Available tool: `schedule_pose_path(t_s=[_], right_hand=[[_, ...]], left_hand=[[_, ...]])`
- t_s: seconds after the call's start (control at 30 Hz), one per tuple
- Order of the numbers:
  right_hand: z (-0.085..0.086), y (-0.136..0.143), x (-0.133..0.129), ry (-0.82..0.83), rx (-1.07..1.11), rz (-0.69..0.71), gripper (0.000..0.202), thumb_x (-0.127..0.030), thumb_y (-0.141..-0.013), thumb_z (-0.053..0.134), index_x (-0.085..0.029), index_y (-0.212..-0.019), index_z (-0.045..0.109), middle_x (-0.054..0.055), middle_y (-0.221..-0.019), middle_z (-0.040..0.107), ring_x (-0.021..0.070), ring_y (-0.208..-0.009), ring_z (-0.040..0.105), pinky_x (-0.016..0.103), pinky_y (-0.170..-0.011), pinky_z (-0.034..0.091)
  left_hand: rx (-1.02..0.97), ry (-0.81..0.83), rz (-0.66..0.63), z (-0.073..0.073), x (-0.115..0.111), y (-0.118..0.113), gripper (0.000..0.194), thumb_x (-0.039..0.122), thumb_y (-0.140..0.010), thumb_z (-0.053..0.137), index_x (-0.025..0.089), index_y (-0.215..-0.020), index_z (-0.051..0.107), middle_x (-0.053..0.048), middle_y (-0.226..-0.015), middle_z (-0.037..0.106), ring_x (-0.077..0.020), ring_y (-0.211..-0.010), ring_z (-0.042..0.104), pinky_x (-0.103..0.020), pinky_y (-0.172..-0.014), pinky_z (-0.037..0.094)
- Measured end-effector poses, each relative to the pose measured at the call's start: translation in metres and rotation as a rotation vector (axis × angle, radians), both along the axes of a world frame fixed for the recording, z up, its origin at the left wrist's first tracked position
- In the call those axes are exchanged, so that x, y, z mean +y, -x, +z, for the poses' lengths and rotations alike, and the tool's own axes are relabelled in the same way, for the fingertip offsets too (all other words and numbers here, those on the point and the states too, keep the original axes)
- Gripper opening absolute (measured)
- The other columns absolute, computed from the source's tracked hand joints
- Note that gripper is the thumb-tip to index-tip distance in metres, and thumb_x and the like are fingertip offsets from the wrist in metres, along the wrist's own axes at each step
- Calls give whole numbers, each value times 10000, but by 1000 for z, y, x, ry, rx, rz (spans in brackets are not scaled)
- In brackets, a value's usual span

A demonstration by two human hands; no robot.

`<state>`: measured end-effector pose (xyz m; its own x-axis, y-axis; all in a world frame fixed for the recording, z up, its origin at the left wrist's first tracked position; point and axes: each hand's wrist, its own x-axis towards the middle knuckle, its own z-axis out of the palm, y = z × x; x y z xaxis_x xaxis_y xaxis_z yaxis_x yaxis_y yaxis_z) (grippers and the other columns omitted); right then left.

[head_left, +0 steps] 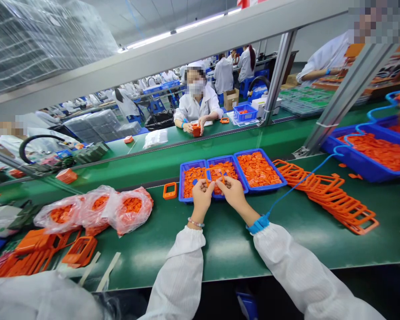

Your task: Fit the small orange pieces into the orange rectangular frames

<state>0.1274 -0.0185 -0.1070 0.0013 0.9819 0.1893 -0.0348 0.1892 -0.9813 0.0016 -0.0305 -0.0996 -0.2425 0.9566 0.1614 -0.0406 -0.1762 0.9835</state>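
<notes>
An orange plastic frame (207,174) is held up between my two hands, over the middle blue bin (242,180). My left hand (202,198) pinches its left side, and my right hand (235,194) pinches the right side. Small orange parts (225,169) fill that bin behind the frame, and partly hide its outline. On either side stand a left blue bin (181,184) and a right blue bin (266,187), both with similar small orange parts. A single orange frame (170,191) lies left of the bins. Overlapping orange frames (323,195) spread out at the right.
Plastic bags (130,209) of orange parts and stacked orange frames (80,251) are on the left. A blue cord (296,182) runs from my right wristband across the table. A metal post (350,93) rises at right. A co-worker (198,106) sits opposite, handling orange parts.
</notes>
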Motion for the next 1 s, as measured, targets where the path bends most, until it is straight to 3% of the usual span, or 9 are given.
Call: schedule_pose_path(t_s=[0.4, 0.8, 0.9, 0.97, 1.0], right_hand=[[-2, -1, 1, -16, -3, -12, 407, -583, -773, 696, -177, -768, 681, -5, -571, 563, 132, -488, 465, 273, -472, 393], [2, 0, -1, -7, 7, -10, 344, -514, -777, 675, -170, -764, 672, -14, -571, 545, 116, -468, 439, 271, -473, 361], [3, 0, -1, 0, 20, -24, 369, -535, -763, 676, -167, -777, 665, -22, -550, 528, 118, -460, 439, 270, -462, 367], [3, 0, -1, 5, 28, -34, 390, -556, -754, 673, -168, -778, 657, -22, -545, 529, 124, -460, 450, 272, -456, 381], [4, 0, -1, 5, 28, -38, 394, -561, -751, 673, -168, -775, 655, -16, -553, 542, 127, -467, 461, 274, -458, 391]], left_hand=[[4, 0, 3, -2, 1, 1, 460, 539, -664, 829, 160, -800, 607, 59, -569, 529, -61, -458, 436, -203, -454, 343], [48, 2, 28, -4, 2, 1, 415, 523, -689, 820, 170, -806, 635, 36, -585, 547, -82, -485, 457, -225, -476, 379], [76, -8, 158, 8, -3, -5, 420, 500, -719, 805, 163, -931, 672, -34, -787, 672, -102, -573, 524, -243, -531, 436], [128, -66, 270, 29, -19, -10, 455, 510, -766, 773, 169, -1055, 690, -100, -1033, 722, -142, -718, 615, -276, -626, 506], [148, -122, 259, 44, -33, -11, 453, 532, -798, 743, 174, -1074, 701, -125, -1096, 728, -184, -821, 664, -312, -699, 545]])
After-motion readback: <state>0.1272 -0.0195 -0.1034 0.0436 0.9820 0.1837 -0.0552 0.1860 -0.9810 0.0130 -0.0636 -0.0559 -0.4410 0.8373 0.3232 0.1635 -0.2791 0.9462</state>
